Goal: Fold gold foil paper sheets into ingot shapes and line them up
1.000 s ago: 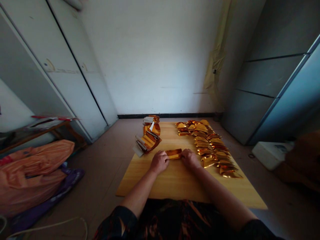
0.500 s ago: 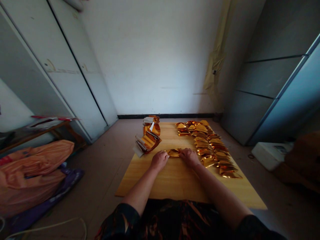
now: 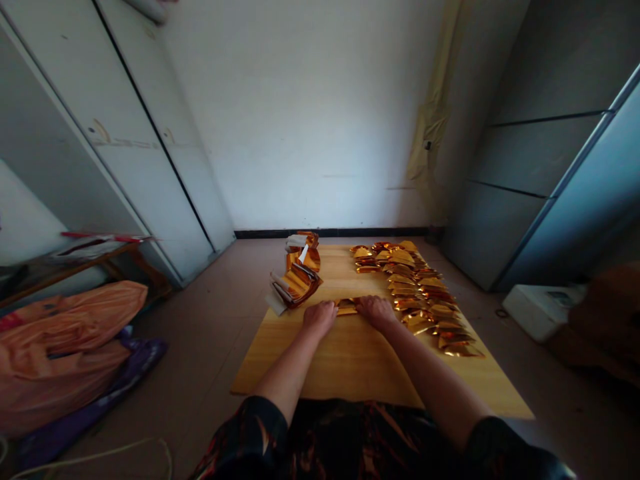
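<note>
Evidently we pinch the gold foil piece (image 3: pixel 347 307) near the middle of the board (image 3: pixel 350 363), left hand (image 3: pixel 320 317) clamped on one end and right hand (image 3: pixel 376 312) on the other, probably to keep it even. The loose sheets (image 3: pixel 301 279) at the board's far left and folded pieces (image 3: pixel 401 283) along its right seem parted for working room. Compared with a second ago, less foil shows between our hands.
</note>
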A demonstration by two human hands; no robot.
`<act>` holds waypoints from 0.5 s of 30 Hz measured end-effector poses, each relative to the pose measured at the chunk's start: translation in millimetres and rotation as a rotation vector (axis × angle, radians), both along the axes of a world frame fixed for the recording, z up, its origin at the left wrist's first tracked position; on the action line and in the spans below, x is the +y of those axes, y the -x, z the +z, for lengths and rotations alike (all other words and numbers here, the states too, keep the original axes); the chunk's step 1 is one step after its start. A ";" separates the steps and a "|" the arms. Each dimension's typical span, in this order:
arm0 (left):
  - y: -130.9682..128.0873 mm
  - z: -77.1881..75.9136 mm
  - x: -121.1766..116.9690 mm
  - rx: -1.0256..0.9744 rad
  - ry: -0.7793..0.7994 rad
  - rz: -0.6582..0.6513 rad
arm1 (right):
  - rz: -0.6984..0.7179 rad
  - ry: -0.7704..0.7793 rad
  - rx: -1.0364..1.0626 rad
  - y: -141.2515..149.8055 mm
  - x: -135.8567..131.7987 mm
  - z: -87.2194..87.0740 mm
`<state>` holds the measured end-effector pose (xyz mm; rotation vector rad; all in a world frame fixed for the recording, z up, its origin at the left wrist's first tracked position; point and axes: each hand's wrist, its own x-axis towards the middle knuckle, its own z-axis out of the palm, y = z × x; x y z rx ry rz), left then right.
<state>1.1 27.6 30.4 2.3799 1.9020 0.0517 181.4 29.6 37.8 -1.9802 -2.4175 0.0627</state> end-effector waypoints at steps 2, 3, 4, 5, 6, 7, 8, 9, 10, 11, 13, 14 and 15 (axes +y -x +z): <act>-0.8 -0.8 1.9 0.012 0.010 0.015 | -0.012 0.022 0.012 0.5 1.5 1.3; -1.4 -1.1 2.5 0.015 0.014 0.024 | -0.019 0.034 0.019 0.7 2.4 1.9; -1.9 -1.1 2.8 0.017 0.014 0.030 | -0.026 0.043 0.025 1.0 3.2 2.5; -2.5 -0.8 3.0 0.020 0.014 0.035 | -0.029 0.049 0.029 1.2 4.0 2.9; -3.1 -0.3 3.1 0.022 0.012 0.036 | -0.033 0.051 0.030 1.5 4.6 3.3; -3.7 0.3 3.0 0.025 0.011 0.033 | -0.038 0.052 0.028 1.8 5.0 3.6; -4.2 1.0 2.8 0.029 0.010 0.029 | -0.042 0.052 0.025 2.1 5.3 3.8; -4.6 1.5 2.5 0.032 0.010 0.024 | -0.046 0.052 0.022 2.5 5.3 4.2; -4.9 1.9 2.0 0.035 0.009 0.020 | -0.052 0.053 0.020 2.8 5.0 4.6; -5.0 1.9 1.4 0.039 0.009 0.016 | -0.056 0.054 0.019 3.2 4.6 5.1; -5.0 1.0 -0.1 0.043 -0.002 0.008 | -0.061 0.059 0.020 3.9 3.2 6.6; -4.8 0.2 -1.0 0.045 -0.014 0.004 | -0.064 0.060 0.019 4.2 2.3 7.5; -4.7 -0.8 -1.8 0.047 -0.028 0.000 | -0.066 0.060 0.019 4.5 1.5 8.5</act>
